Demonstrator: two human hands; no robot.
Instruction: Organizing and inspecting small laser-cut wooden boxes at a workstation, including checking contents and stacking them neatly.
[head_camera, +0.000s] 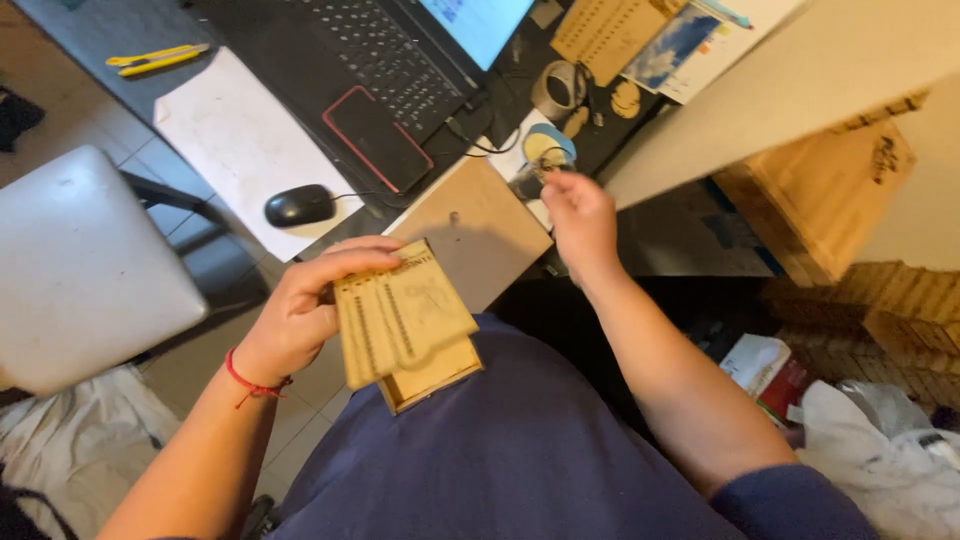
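Home craft desk: laptop (400, 60), stacked wooden boxes (830, 190).

Bright laptop screen (478, 25), desk's far edge

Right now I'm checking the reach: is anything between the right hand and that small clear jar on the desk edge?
Nothing visible stands between them. The right hand is already at the small clear jar, its fingers at the rim. The flat wooden board lies beside it, not in the way. The left hand holds the laser-cut wooden box apart.
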